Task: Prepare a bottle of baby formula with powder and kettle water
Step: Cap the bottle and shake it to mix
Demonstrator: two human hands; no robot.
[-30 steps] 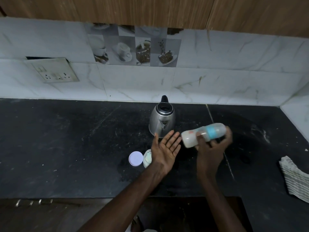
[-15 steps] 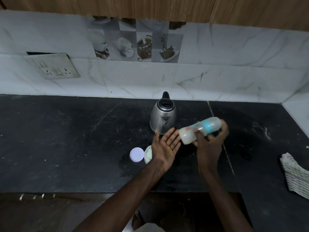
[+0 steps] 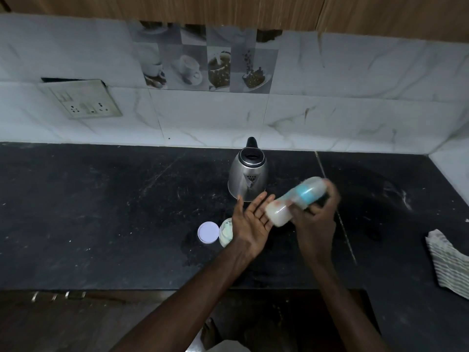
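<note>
Gripping a bottle (image 3: 294, 200) in the right hand (image 3: 313, 219), fingers clamped round its middle; bottle tilted nearly flat above the table (image 3: 101, 212), blurred, milky liquid inside, blue collar toward the far end, base just at the left hand (image 3: 251, 219). Left palm up, fingers apart, holding nothing. Standing behind the hands: a steel kettle (image 3: 248, 177), lid shut. Lying left of the left wrist: a white lid (image 3: 208, 232), beside it a small open tub (image 3: 225, 232) with pale contents, partly hidden. Resting at the right edge: a striped cloth (image 3: 448, 262). Dark scuffed stone top, marble-tiled wall, socket plate (image 3: 83, 100), wooden cabinets above.
</note>
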